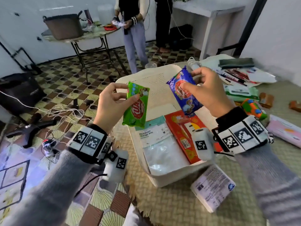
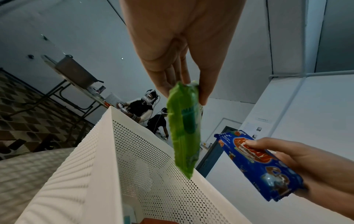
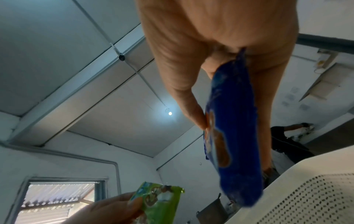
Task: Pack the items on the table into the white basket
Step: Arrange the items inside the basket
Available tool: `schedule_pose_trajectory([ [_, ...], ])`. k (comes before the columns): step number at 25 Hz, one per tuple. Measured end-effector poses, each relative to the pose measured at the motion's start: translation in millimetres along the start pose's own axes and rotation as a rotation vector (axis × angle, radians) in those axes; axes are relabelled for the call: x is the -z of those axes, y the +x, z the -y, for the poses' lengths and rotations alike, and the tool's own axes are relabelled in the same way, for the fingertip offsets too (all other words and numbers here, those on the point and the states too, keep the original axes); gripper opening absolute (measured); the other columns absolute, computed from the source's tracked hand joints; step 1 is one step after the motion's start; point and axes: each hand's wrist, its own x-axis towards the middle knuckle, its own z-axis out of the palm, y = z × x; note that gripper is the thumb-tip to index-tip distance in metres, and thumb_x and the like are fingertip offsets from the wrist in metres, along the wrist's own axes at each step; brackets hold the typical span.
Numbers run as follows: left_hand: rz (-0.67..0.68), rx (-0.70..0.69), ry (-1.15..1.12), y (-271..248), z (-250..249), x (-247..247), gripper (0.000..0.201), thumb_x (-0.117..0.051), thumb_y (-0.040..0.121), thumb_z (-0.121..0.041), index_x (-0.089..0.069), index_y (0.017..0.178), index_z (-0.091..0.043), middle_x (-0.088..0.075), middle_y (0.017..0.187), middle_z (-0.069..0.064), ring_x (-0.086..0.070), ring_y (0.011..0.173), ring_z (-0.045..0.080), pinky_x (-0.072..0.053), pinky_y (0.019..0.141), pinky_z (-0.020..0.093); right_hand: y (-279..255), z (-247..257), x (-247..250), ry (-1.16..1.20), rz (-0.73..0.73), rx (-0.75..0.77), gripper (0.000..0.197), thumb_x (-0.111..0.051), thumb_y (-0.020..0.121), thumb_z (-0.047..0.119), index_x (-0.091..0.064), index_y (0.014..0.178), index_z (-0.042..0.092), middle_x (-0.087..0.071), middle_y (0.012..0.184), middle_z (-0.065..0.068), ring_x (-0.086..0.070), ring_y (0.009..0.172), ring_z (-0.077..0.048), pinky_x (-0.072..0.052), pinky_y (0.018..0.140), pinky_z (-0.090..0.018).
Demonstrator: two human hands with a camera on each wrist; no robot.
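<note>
My left hand [image 1: 128,91] pinches the top of a green snack packet [image 1: 136,107], which hangs over the left rim of the white perforated basket [image 1: 156,82]. My right hand [image 1: 189,80] grips a blue biscuit packet [image 1: 184,92] above the basket's middle. In the left wrist view the green packet [image 2: 184,130] dangles from my fingers over the basket wall [image 2: 145,159], with the blue packet [image 2: 260,166] to its right. The right wrist view has the blue packet [image 3: 231,128] edge-on and the green packet [image 3: 159,203] lower left. Inside the basket lie a resealable storage bag pack [image 1: 161,144] and a red box [image 1: 187,128].
A white labelled packet [image 1: 211,185] lies on the table in front of the basket. To the right are a wet-wipes pack [image 1: 241,92], an orange-green toy [image 1: 254,110], a pink pack [image 1: 286,132] and pens [image 1: 236,75]. Two people stand beyond by another table [image 1: 78,36]. Cables cross the floor on the left.
</note>
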Motion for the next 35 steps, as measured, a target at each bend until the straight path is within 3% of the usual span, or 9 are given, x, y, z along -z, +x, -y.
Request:
schedule_pose_trajectory([
  [7, 0.162, -0.021, -0.001, 88, 30, 10, 0.03, -0.077, 0.077, -0.01, -0.056, 0.097, -0.016, -0.073, 0.087, 0.007, -0.073, 0.078, 0.017, -0.059, 0.068, 0.031, 29, -14, -37, -0.081, -0.066, -0.117, 0.028, -0.074, 0.078, 0.022, -0.058, 0.101, 0.017, -0.067, 0.102, -0.01, -0.065, 0.087, -0.025, -0.056, 0.079, -0.047],
  [9, 0.21, -0.038, -0.006, 112, 35, 16, 0.029, -0.077, 0.077, -0.009, -0.055, 0.093, -0.019, -0.072, 0.082, 0.002, -0.072, 0.072, 0.011, -0.057, 0.065, 0.026, 35, -17, -54, -0.094, -0.138, -0.169, 0.027, -0.075, 0.078, 0.022, -0.059, 0.099, 0.018, -0.068, 0.099, -0.011, -0.063, 0.078, -0.021, -0.056, 0.075, -0.04],
  [12, 0.286, -0.038, -0.046, 141, 36, 31, 0.031, -0.077, 0.077, -0.009, -0.053, 0.094, -0.018, -0.072, 0.085, 0.001, -0.072, 0.074, 0.011, -0.058, 0.066, 0.025, 39, -16, -77, -0.119, -0.244, -0.255, 0.026, -0.076, 0.077, 0.021, -0.06, 0.097, 0.019, -0.068, 0.087, -0.012, -0.058, 0.065, -0.015, -0.047, 0.062, -0.028],
  [19, 0.497, -0.04, -0.038, 195, 42, 49, 0.036, -0.08, 0.075, -0.011, -0.053, 0.098, -0.015, -0.072, 0.089, 0.004, -0.072, 0.077, 0.012, -0.059, 0.067, 0.03, 23, -10, -122, -0.211, -0.454, -0.368, 0.029, -0.079, 0.074, 0.018, -0.059, 0.095, 0.018, -0.068, 0.089, -0.013, -0.059, 0.072, -0.019, -0.049, 0.069, -0.034],
  [24, 0.687, -0.029, -0.008, 211, 37, 24, 0.042, -0.079, 0.075, -0.011, -0.052, 0.107, -0.009, -0.071, 0.093, 0.011, -0.071, 0.079, 0.014, -0.057, 0.059, 0.023, 13, -22, -123, -0.278, -0.635, -0.501, 0.031, -0.077, 0.077, 0.017, -0.059, 0.102, 0.014, -0.066, 0.089, -0.011, -0.063, 0.077, -0.022, -0.055, 0.071, -0.039],
  [28, 0.815, -0.052, 0.057, 230, 27, -12, 0.045, -0.081, 0.073, -0.013, -0.053, 0.109, -0.009, -0.07, 0.094, 0.012, -0.071, 0.084, 0.018, -0.059, 0.063, 0.025, 9, -32, -115, -0.479, -0.619, -0.594, 0.03, -0.076, 0.078, 0.019, -0.058, 0.102, 0.02, -0.063, 0.082, -0.002, -0.065, 0.082, -0.028, -0.054, 0.075, -0.047],
  [32, 0.97, -0.091, 0.189, 241, 30, -50, 0.038, -0.082, 0.072, -0.016, -0.052, 0.094, -0.019, -0.07, 0.089, 0.011, -0.07, 0.08, 0.017, -0.058, 0.059, 0.024, 4, -33, -107, -0.631, -0.621, -0.609, 0.029, -0.073, 0.08, 0.021, -0.057, 0.105, 0.02, -0.065, 0.085, -0.002, -0.062, 0.081, -0.028, -0.052, 0.074, -0.042],
  [35, 1.047, -0.109, 0.271, 246, 39, -73, 0.038, -0.082, 0.072, -0.014, -0.051, 0.095, -0.015, -0.07, 0.087, 0.012, -0.068, 0.072, 0.015, -0.055, 0.054, 0.022, -2, -33, -107, -0.627, -0.624, -0.621, 0.027, -0.071, 0.081, 0.021, -0.057, 0.104, 0.022, -0.063, 0.081, 0.001, -0.062, 0.078, -0.025, -0.05, 0.07, -0.037],
])
